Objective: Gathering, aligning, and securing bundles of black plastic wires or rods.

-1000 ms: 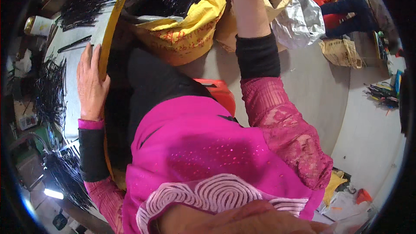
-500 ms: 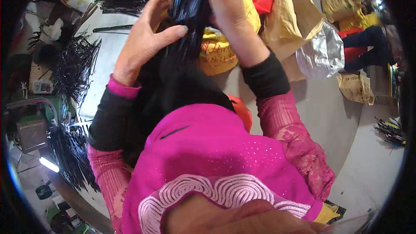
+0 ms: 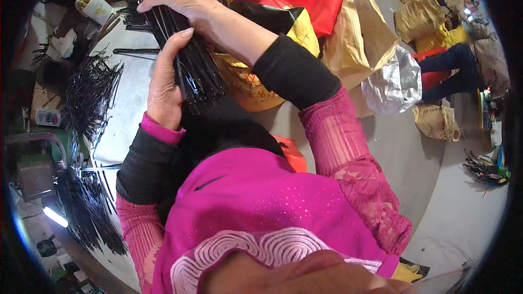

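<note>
A thick bundle of thin, shiny black cable-like strands (image 3: pixel 199 76) is held tilted over the left edge of my lap, beside the white tabletop. My left hand (image 3: pixel 164 88) grips its lower part from the left, thumb along the strands. Across the upper end lies my right hand (image 3: pixel 193 4), its fingers wrapped over the top. The fingers of my left hand behind the bundle are hidden. Near the bundle, a slim black rod-like piece (image 3: pixel 136 51) rests on the white tabletop (image 3: pixel 122 114).
Tangled black strands (image 3: pixel 95 90) and a second heap (image 3: pixel 90 207) lie at the left, near a lit tube lamp (image 3: pixel 55 216). A white can (image 3: pixel 95 6) stands far left. Red (image 3: pixel 305 0), brown (image 3: pixel 354 38) and silver bags (image 3: pixel 393 81) stand ahead. Another person (image 3: pixel 452 71) sits far right.
Both hands have moved left with the black bundle, which now tilts toward the tabletop. My right hand has come across its upper end, and my left hand sits lower.
</note>
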A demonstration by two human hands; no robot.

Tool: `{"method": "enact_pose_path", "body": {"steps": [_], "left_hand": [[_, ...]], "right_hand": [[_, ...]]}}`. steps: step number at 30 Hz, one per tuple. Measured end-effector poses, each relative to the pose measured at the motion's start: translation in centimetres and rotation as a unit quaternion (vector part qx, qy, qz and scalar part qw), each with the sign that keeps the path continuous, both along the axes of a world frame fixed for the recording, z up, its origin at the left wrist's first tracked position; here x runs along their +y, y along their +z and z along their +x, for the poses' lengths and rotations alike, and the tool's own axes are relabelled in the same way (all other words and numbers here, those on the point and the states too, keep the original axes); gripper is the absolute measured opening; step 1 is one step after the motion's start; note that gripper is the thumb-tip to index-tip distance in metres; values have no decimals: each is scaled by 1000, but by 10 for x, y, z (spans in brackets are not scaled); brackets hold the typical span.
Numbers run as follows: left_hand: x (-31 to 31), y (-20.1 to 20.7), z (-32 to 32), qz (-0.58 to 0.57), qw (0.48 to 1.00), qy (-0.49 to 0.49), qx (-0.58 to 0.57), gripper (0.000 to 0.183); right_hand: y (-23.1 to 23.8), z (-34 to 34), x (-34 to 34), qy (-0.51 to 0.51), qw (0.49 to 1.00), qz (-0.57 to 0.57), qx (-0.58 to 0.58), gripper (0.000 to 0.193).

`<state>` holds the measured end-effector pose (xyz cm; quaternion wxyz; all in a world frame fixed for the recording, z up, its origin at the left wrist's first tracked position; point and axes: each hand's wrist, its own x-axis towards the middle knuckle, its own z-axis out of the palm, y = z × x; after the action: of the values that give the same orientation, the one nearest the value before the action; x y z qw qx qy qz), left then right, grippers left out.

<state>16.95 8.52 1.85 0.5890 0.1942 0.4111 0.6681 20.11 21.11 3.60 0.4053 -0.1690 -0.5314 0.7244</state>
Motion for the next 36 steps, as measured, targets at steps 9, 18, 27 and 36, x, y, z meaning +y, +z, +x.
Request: {"method": "enact_pose_path", "body": {"steps": [9, 18, 27, 36], "left_hand": [[-6, -23, -51, 128, 976, 123, 124, 36], [-10, 9, -43, 156, 977, 118, -82, 40], [-16, -5, -86, 221, 970, 71, -67, 45], [2, -16, -115, 226, 950, -25, -215, 45]], "right_hand": [[22, -96, 21, -56, 985, 163, 11, 54], [37, -77, 6, -49, 995, 69, 57, 55], [-29, 177, 72, -540, 757, 356, 95, 30], [-218, 551, 19, -541, 387, -12, -747, 78]]}}
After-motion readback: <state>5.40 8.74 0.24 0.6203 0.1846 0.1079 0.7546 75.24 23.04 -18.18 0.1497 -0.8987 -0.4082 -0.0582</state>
